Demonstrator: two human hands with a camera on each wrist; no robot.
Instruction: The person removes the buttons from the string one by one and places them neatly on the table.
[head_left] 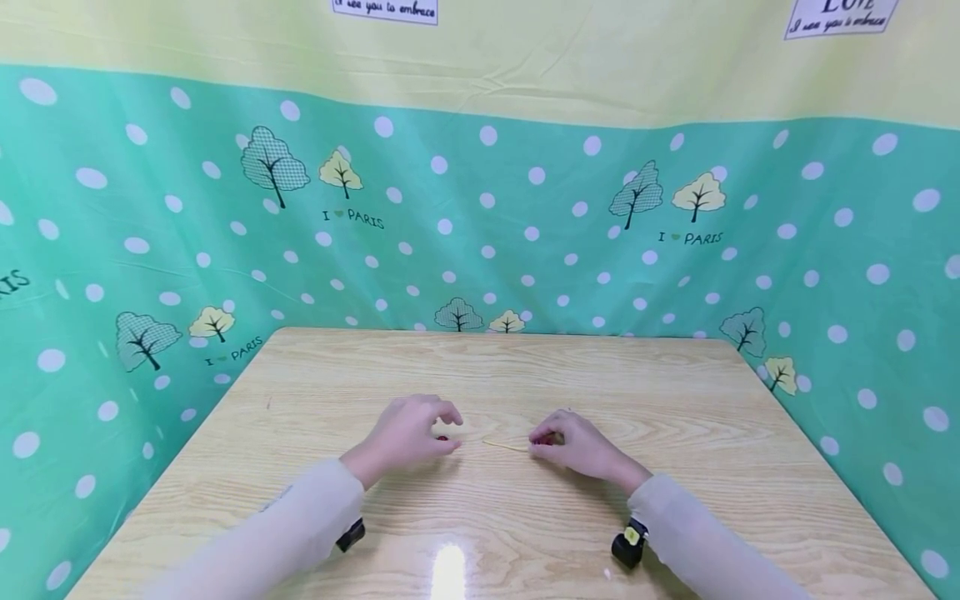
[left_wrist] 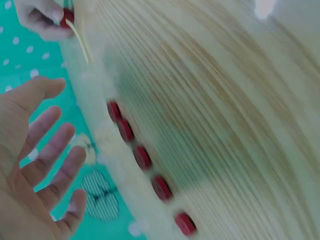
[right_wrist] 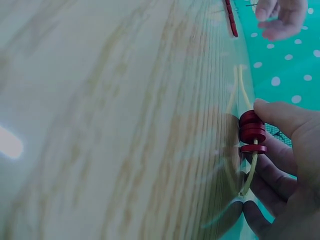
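In the right wrist view, my right hand (right_wrist: 292, 165) pinches red disc beads (right_wrist: 252, 133) threaded on a pale yellow cord (right_wrist: 245, 90). One free end of the cord sticks out past the thumb, and a short tail curves below the beads. My left hand (left_wrist: 37, 165) is held above the table with its fingers spread and holds nothing. Beside it in the left wrist view, several loose red beads (left_wrist: 142, 157) lie in a row on the wood. From the head view, the left hand mostly hides that row, and the cord points from the right hand toward the left.
Both hands work over a light wood-grain table (head_left: 480, 375). A green dotted cloth (head_left: 480, 208) with printed trees hangs behind it and along its sides. Small black cameras (head_left: 628, 546) are strapped at the wrists. A bright light reflection shows near the front.
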